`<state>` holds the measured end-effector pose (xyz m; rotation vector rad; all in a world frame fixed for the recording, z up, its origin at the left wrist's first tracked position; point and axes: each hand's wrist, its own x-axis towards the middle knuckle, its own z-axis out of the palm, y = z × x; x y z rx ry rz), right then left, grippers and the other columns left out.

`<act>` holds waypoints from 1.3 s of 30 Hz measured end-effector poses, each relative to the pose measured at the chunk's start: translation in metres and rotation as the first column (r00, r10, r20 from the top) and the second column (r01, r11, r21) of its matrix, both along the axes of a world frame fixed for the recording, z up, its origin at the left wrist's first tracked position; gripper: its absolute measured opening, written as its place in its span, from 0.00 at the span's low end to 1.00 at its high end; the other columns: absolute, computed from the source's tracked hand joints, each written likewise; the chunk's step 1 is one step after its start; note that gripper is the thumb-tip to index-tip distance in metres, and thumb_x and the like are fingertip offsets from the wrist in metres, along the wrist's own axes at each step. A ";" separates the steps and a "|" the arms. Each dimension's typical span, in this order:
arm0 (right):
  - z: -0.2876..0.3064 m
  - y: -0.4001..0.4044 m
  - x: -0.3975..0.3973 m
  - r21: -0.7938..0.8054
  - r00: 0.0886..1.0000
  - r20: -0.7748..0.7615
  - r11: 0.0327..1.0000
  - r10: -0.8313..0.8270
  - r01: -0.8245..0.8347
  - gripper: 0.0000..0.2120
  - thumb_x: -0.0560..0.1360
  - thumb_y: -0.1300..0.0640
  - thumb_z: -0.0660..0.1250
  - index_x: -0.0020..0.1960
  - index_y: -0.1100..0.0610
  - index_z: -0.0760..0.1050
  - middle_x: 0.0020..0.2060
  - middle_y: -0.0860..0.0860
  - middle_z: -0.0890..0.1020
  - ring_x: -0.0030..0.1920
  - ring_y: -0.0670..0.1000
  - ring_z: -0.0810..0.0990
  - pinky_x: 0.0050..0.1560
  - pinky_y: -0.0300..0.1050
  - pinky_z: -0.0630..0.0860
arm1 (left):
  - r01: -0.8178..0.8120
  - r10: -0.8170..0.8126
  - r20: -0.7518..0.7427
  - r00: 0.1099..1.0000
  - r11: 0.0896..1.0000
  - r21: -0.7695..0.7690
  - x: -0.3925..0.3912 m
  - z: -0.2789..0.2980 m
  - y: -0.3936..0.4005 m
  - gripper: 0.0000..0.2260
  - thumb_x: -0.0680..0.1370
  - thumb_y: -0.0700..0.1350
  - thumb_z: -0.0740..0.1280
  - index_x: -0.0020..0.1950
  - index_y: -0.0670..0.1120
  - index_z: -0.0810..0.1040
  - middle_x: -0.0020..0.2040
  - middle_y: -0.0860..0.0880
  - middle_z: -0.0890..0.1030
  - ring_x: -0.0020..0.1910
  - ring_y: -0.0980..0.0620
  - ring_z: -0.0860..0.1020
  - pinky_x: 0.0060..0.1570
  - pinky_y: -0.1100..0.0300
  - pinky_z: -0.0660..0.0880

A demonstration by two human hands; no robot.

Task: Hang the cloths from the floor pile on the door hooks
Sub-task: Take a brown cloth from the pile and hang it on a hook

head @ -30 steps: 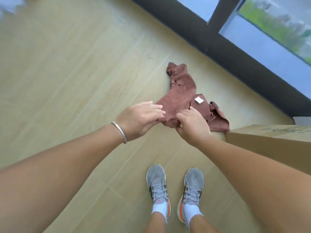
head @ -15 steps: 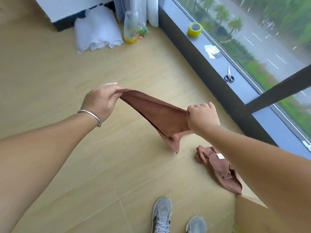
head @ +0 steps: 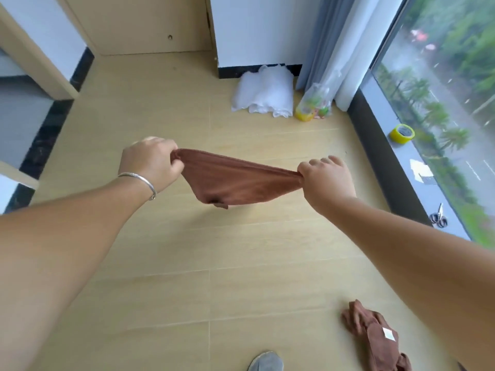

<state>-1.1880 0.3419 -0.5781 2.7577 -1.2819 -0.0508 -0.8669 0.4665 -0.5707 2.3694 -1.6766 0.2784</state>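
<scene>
A second cloth [head: 375, 341] is left crumpled on the floor [head: 160, 290] near the feet. Farther out, a brown cloth [head: 235, 180] is held stretched in the air, one end pinched in the left hand [head: 150, 164], the other in the right hand [head: 326, 178]. Both grips should be kept firm until a hook is reached; none is seen on the door [head: 139, 22] beyond.

No text, brand or number can be read anywhere. The cloth on the floor [head: 380, 341] carries a small white label [head: 389, 334], but it shows blank at this size. The paper [head: 421, 169] on the sill [head: 401, 156] shows no legible print either.
</scene>
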 end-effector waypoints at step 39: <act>-0.441 0.295 -0.137 0.451 0.948 -0.034 0.842 -0.316 0.296 0.08 0.75 0.51 0.69 0.45 0.56 0.82 0.38 0.56 0.82 0.43 0.61 0.77 0.47 0.49 0.66 | -0.193 0.467 -0.674 0.573 0.876 0.443 -0.129 -0.487 0.324 0.07 0.75 0.46 0.70 0.48 0.44 0.84 0.52 0.46 0.83 0.54 0.46 0.78 0.51 0.59 0.69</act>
